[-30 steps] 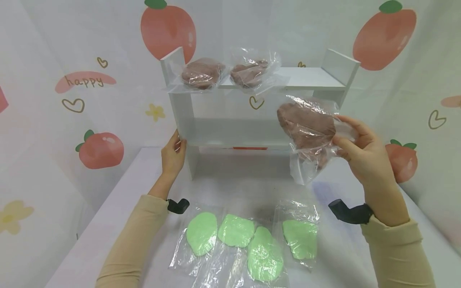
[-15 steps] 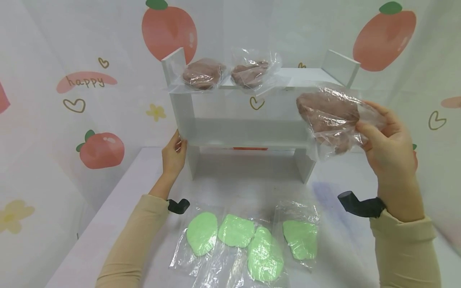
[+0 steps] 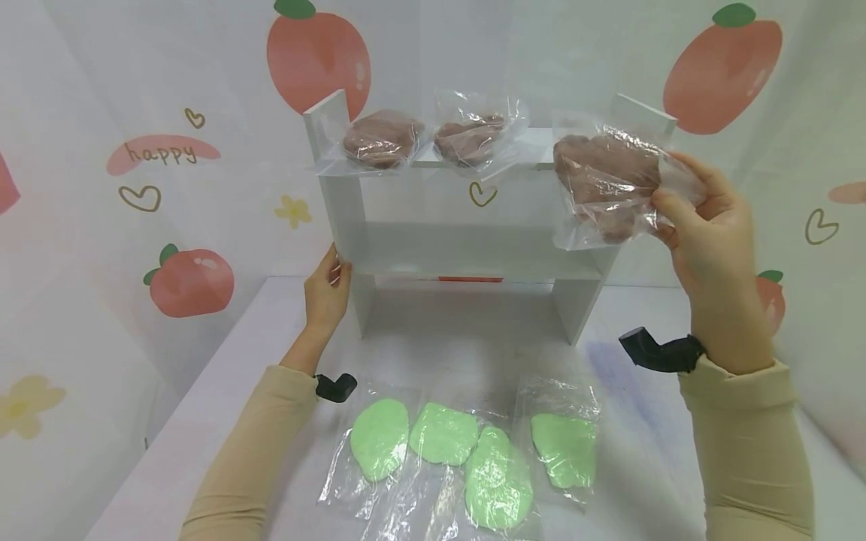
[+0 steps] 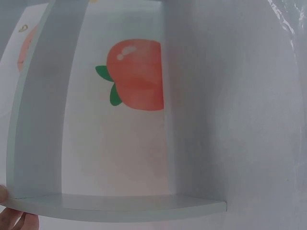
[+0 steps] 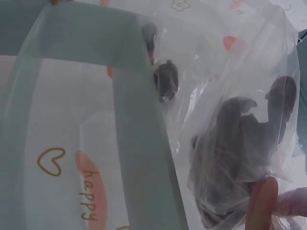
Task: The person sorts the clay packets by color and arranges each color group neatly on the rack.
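My right hand (image 3: 717, 240) pinches the right edge of a clear plastic bag holding a brown, clay-like lump (image 3: 605, 169). The bag overlaps the right end of the top board of a white two-tier shelf (image 3: 467, 252) in the head view. Seen from the right wrist, the bagged brown lump (image 5: 235, 143) hangs beside the shelf's boards. My left hand (image 3: 327, 293) grips the shelf's left side panel, thumb on one face and fingers on the other. Two more bagged brown lumps, one at the left (image 3: 382, 140) and one near the middle (image 3: 468, 140), lie on the top board.
Several flat green pieces in clear bags, among them a rounded one (image 3: 380, 439) and a squarish one (image 3: 564, 451), lie on the white table (image 3: 223, 421) in front of the shelf. A fruit-printed cloth (image 3: 81, 248) hangs behind.
My right hand first moved right, then up and slightly back left, raising the bagged brown lump to the top board's height. My left hand has stayed on the side panel.
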Demonstrator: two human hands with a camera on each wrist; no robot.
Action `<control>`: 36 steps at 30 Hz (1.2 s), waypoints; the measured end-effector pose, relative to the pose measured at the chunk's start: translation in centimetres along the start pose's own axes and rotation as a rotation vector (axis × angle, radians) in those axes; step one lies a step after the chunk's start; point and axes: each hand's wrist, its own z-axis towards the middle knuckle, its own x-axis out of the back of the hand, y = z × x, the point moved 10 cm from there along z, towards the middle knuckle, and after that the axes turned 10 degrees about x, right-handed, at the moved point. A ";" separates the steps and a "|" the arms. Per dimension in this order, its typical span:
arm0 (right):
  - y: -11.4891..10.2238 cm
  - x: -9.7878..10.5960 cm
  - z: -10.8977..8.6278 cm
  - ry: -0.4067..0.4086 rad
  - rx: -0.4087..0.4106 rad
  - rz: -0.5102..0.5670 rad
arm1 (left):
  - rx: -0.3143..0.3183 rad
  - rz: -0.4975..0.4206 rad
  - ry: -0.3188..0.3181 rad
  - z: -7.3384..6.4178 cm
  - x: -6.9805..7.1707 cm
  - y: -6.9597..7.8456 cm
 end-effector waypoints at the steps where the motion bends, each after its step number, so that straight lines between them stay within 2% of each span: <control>1: 0.1 -0.1 0.3 0.003 -0.005 -0.001 | -0.001 0.000 -0.001 0.0 0.0 0.0; 9: 0.6 -1.6 2.1 -0.004 -0.004 -0.047 | -0.001 -0.010 -0.004 0.0 0.0 0.0; 16: 1.1 -3.2 3.3 -0.022 0.044 -0.067 | -0.007 -0.005 0.001 0.0 0.0 0.1; 22: 1.7 -3.9 4.5 -0.020 0.010 -0.148 | 0.000 -0.013 -0.003 0.0 0.0 0.1; 27: 2.4 -3.8 5.6 -0.015 -0.026 -0.239 | 0.008 -0.011 -0.005 0.0 0.0 0.0; 33: 3.6 -2.6 6.5 0.017 -0.093 -0.316 | 0.002 -0.005 -0.001 0.0 0.0 -0.1; 36: 3.9 -2.1 6.9 0.030 -0.100 -0.387 | 0.001 -0.007 -0.001 0.0 -0.1 -0.1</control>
